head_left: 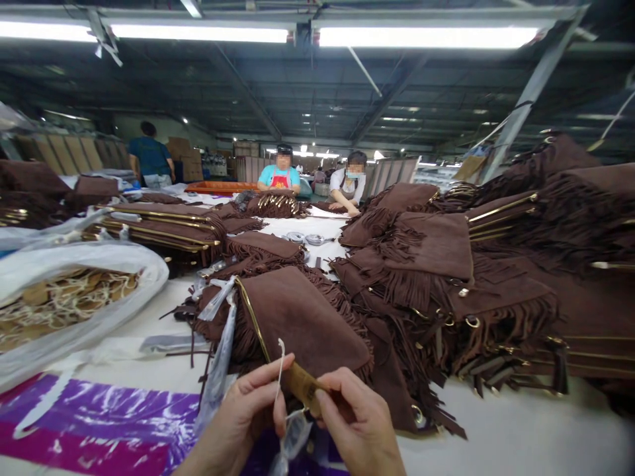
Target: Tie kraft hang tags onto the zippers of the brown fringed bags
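Observation:
My right hand (358,413) pinches a small brown hang tag (302,387) between thumb and fingers. A white string (280,370) runs from the tag, and my left hand (251,403) has its fingers closed on that string. Below my hands hangs a clear plastic piece (295,436), partly hidden. Just beyond them lies a brown fringed bag (302,311) with a gold zipper along its left edge. Crumpled clear plastic strips (225,337) lie against the bag's left side.
An open plastic bag (149,264) of strung tags stands at left, above purple plastic packaging (114,410). Stacks of brown fringed bags (421,244) rise on the right, with another stack (163,228) at far left. Two people (282,175) work across the white table (526,430); another stands behind.

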### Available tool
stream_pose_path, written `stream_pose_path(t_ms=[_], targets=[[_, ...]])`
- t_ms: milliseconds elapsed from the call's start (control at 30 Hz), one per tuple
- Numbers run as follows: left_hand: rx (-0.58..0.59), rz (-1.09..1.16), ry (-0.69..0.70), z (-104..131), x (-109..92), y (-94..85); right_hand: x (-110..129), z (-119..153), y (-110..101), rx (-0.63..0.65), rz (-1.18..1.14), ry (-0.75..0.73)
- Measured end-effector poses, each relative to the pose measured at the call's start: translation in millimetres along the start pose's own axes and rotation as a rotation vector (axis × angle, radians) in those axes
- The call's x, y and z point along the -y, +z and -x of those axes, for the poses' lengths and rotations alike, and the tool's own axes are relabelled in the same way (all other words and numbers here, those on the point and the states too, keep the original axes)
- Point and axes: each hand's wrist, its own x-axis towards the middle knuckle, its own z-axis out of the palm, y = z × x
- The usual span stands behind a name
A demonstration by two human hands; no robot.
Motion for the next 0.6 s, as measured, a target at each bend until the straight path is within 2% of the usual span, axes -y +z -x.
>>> stream_pose_path(t_ms=[67,200,300,400,500,600], targets=[[0.021,-0.267,0.086,0.1,-4.9,-2.7,0.9,-0.6,-5.6,0.082,0.088,-0.097],[0.040,-0.747,0.334,1.7,-20.3,-2.6,1.7,-3.6,-9.3,0.206,0.136,-0.170],[0.074,-1.006,0.474,1.3,-26.5,3.9,-0.8,-4.5,-2.1,0.189,0.108,-0.126],[0.054,-1.219,0.583,-1.3,-26.6,10.0,-7.5,-3.9,4.7,0.173,0.017,-0.017],[0.102,-1.278,0.580,-1.3,-27.7,11.3,-18.8,-2.8,0.8,0.222,-0.027,0.107],[0.217,-1.120,0.376,5.2,-36.1,8.9,-33.1,-2.4,-10.9,0.287,0.152,0.114]])
